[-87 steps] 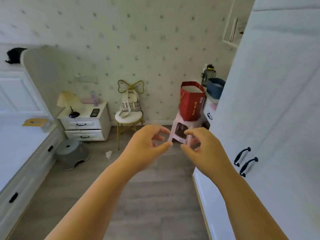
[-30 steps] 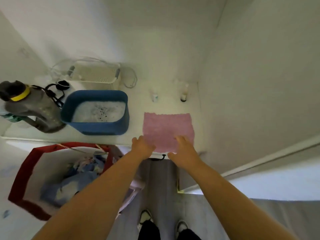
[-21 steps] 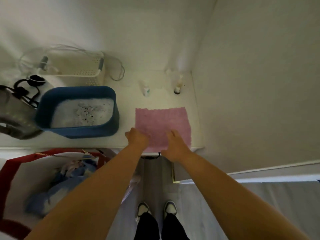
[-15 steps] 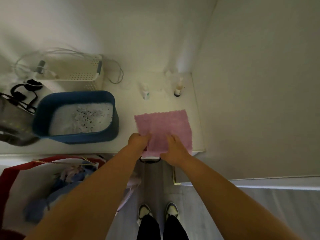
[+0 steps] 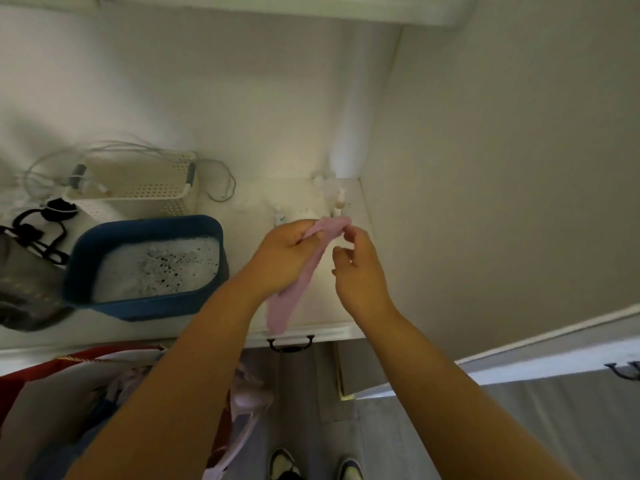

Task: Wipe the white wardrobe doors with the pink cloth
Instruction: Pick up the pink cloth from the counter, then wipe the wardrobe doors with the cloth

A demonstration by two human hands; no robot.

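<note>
Presently: pink cloth, lifted above the white shelf, long axis hanging from the left hand, which grips its upper end; right hand just beside, fingers loosely curled, seemingly holding nothing; wardrobe door off to the cloth's right

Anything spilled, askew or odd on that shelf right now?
Nothing spilled or damaged that I can see. The blue tub sits level, foam inside its rim. Loose white cables trail around the white basket: untidy, not a fault. The pink cloth hangs bunched from the left hand, clear of the shelf.
</note>
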